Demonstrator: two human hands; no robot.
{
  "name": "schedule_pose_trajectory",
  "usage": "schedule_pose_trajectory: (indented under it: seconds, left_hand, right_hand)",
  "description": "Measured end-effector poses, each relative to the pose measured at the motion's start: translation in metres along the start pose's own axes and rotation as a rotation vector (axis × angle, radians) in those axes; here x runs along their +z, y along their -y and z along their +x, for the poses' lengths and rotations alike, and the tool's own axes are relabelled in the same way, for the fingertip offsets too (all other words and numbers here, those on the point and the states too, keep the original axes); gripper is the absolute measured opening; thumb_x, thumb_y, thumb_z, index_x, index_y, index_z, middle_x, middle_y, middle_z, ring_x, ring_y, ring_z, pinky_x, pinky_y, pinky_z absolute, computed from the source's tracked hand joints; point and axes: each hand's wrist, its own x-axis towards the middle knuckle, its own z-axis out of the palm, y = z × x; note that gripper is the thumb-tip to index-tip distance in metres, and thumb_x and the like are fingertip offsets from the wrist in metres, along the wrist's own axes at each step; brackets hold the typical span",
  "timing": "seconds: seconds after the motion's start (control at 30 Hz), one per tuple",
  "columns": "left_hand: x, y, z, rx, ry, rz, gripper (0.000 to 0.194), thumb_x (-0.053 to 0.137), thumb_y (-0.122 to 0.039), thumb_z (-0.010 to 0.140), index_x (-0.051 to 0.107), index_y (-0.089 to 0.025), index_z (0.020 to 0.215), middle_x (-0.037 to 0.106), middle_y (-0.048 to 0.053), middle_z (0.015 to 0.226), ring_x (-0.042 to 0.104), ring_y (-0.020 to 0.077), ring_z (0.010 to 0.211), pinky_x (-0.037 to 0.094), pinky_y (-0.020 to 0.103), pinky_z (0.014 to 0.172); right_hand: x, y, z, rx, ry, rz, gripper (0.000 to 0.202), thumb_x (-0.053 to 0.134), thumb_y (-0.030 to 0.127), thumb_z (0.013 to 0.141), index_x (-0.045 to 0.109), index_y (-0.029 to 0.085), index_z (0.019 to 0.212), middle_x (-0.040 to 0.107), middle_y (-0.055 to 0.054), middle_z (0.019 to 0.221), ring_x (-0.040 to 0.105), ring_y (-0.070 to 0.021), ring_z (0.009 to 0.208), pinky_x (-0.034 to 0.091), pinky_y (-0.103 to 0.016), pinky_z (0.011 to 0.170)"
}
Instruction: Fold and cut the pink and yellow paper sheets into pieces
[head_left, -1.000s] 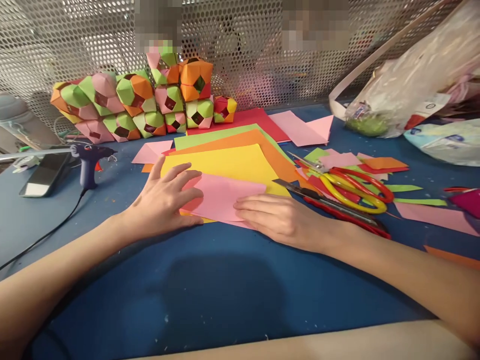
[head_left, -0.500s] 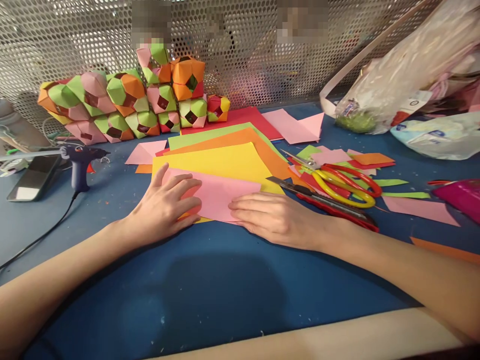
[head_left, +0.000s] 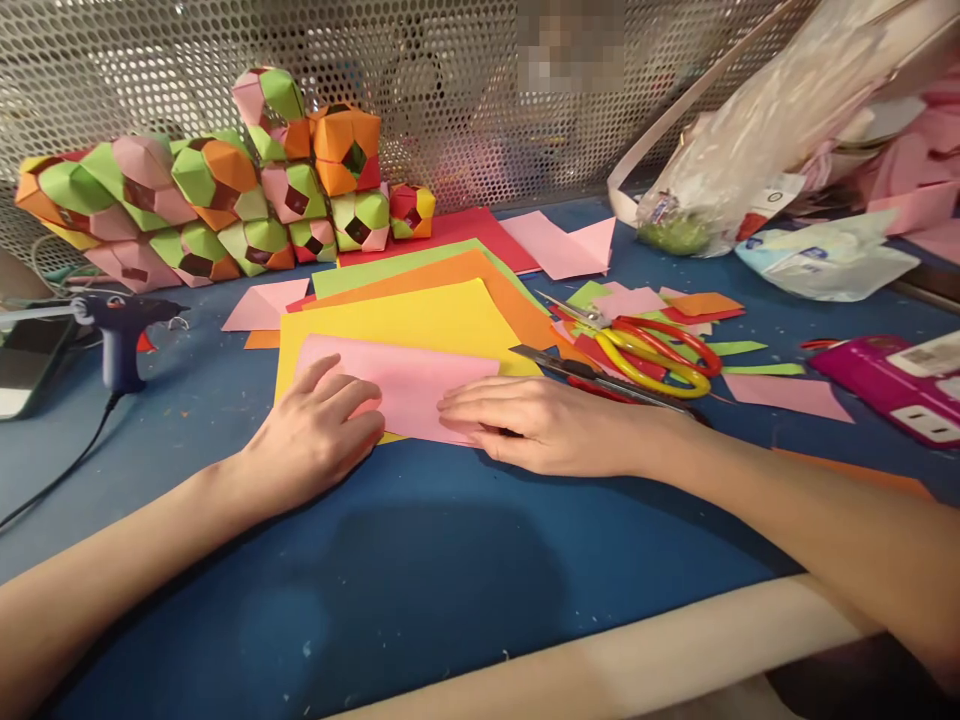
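Observation:
A folded sheet of pink paper (head_left: 411, 385) lies over a yellow sheet (head_left: 397, 315), with its curved fold on the far side. My left hand (head_left: 319, 425) rests on the pink paper's left end, fingers spread and slightly bent. On the right end, my right hand (head_left: 536, 422) lies with its fingers stretched flat and its thumb apart near the close edge. Both hands press on the paper without gripping it. Under the yellow sheet show orange paper (head_left: 491, 285), green paper (head_left: 390, 267) and red paper (head_left: 480, 228). Just beyond my right hand lies a cutter knife (head_left: 585, 375), partly hidden.
Red-and-yellow-handled scissors (head_left: 652, 355) lie on paper scraps (head_left: 622, 300) at the right. Folded paper balls (head_left: 217, 190) are stacked along the perforated metal panel (head_left: 465, 110). A glue gun (head_left: 120, 335) stands left. A magenta device (head_left: 885, 385) and plastic bags (head_left: 825, 262) sit right.
The view has turned right, so things sit further left in the picture. My right thumb has parted from the fingers. My left fingers are drawn a little closer together.

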Motion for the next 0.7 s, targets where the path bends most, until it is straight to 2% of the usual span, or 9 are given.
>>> schedule_pose_trajectory:
  seconds: [0.07, 0.17, 0.3, 0.53, 0.7]
  left_hand:
    - [0.002, -0.002, -0.001, 0.003, 0.012, -0.016, 0.020, 0.045, -0.016, 0.094, 0.064, -0.016, 0.086, 0.067, 0.008, 0.090, 0.062, 0.0176, 0.080, 0.052, 0.035, 0.078]
    - [0.003, -0.003, -0.002, 0.004, 0.043, -0.023, 0.021, 0.043, -0.016, 0.095, 0.063, -0.016, 0.086, 0.064, 0.005, 0.083, 0.059, 0.0158, 0.074, 0.047, 0.026, 0.062]
    - [0.004, -0.006, -0.002, 0.005, 0.029, 0.034, 0.024, 0.042, -0.016, 0.096, 0.061, -0.016, 0.080, 0.058, 0.003, 0.073, 0.053, 0.0146, 0.066, 0.041, 0.026, 0.056]
    - [0.005, -0.015, 0.002, -0.094, -0.039, 0.098, 0.025, 0.043, -0.017, 0.095, 0.060, -0.016, 0.075, 0.054, 0.001, 0.067, 0.048, 0.0133, 0.059, 0.034, 0.026, 0.050]
    - [0.007, -0.017, 0.001, -0.099, -0.050, 0.130, 0.024, 0.045, -0.017, 0.094, 0.060, -0.016, 0.075, 0.055, 0.001, 0.066, 0.049, 0.0133, 0.059, 0.035, 0.026, 0.050]
  right_hand:
    - [0.001, 0.001, -0.001, 0.005, 0.006, -0.002, 0.025, 0.050, 0.016, 0.094, 0.065, 0.013, 0.113, 0.069, -0.011, 0.115, 0.063, -0.0203, 0.110, 0.053, -0.038, 0.097]
    - [0.003, 0.001, -0.002, -0.003, -0.005, -0.031, 0.023, 0.055, 0.021, 0.092, 0.065, 0.012, 0.111, 0.069, -0.012, 0.114, 0.064, -0.0219, 0.109, 0.054, -0.039, 0.095]
    - [0.005, 0.001, -0.002, -0.050, -0.042, -0.101, 0.022, 0.056, 0.020, 0.092, 0.065, 0.009, 0.109, 0.070, -0.014, 0.110, 0.065, -0.0232, 0.105, 0.056, -0.040, 0.093]
    - [0.009, -0.002, -0.002, -0.034, -0.130, -0.210, 0.022, 0.049, 0.010, 0.090, 0.062, 0.010, 0.107, 0.067, -0.016, 0.117, 0.066, -0.0235, 0.105, 0.058, -0.039, 0.088]
    - [0.003, -0.005, -0.003, -0.042, -0.102, -0.236, 0.019, 0.047, 0.009, 0.090, 0.059, 0.009, 0.105, 0.065, -0.018, 0.117, 0.065, -0.0249, 0.104, 0.059, -0.038, 0.083]
